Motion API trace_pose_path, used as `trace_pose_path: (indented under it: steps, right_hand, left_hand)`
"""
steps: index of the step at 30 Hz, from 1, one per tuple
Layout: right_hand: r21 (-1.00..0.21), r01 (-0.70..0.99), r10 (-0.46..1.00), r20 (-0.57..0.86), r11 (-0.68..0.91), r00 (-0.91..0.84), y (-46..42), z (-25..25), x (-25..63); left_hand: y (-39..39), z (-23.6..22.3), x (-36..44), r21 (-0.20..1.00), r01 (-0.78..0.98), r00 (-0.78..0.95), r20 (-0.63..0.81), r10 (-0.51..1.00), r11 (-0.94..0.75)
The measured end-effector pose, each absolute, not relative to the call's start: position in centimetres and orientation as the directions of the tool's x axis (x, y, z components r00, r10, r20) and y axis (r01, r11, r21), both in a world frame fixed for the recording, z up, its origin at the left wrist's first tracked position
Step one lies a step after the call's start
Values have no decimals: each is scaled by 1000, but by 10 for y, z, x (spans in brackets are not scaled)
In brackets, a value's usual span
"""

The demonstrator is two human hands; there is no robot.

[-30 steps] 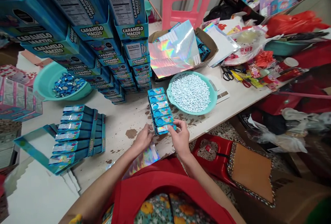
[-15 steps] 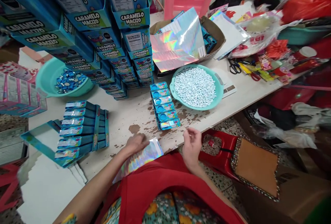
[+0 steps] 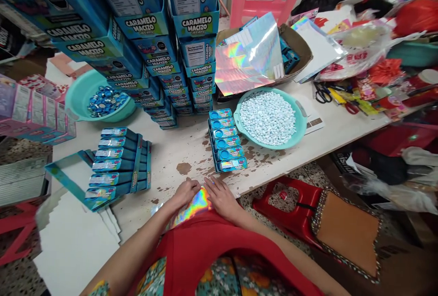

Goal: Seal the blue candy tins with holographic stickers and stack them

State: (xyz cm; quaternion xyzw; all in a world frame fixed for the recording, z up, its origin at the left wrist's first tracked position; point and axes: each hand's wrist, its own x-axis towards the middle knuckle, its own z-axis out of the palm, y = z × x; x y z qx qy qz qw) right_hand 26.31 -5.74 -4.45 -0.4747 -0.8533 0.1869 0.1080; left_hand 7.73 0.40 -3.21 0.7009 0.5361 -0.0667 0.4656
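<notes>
At the table's near edge, against a red apron, lies a shiny rainbow holographic sheet. My left hand is closed at its upper edge, fingers curled and pressed together on it. Beside it, my right hand lies with fingers stretched out flat on the sheet's right part. The fingertips of both hands come close together. Just beyond them stands a row of small blue candy boxes, labelled "Caramelo", with round windows on several tops.
A teal bowl of pale candies stands behind the row. Tall stacks of blue display boxes rise at back left, near a teal bowl of blue pieces. Another filled display sits left. Scissors lie right; a red stool is below.
My right hand has moved left from the table edge onto the holographic sheet, next to my left hand. The view has shifted slightly left.
</notes>
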Motion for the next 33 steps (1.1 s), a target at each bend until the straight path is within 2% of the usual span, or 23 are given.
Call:
trace_pose_path:
  steps: [6,10,13,17,21,25,28,30,33]
  right_hand:
    - [-471,745,845,3,473,-535,-63,-43,272]
    - [-525,756,898,39,391,-438,-58,-44,268]
    - [-483,802,918,11,353,-397,-53,-47,261]
    - [-420,801,881,-9,426,-473,-55,-55,257]
    - [-431,767,859,39,475,-510,-63,-56,263]
    - [-489,761,891,82,427,-447,-61,-33,268]
    - [-559,760,936,92,331,-339,-53,3,273]
    - [-638,727,963,92,253,-254,-48,31,277]
    - [-748,639,980,76,180,-186,-43,67,284]
  left_hand:
    - [6,-34,79,594,804,400,-585,705,37]
    - [6,-35,79,584,811,386,-593,706,47]
    - [5,-37,79,581,813,391,-594,703,39]
    - [3,-40,79,565,824,371,-595,713,42]
    - [2,-41,79,551,833,344,-598,724,59]
    - [2,-47,80,499,864,298,-618,728,70]
    - [3,-42,83,456,884,215,-597,773,106]
    - [4,-24,87,568,810,186,-491,851,150]
    - [4,23,97,875,459,277,-306,911,154]
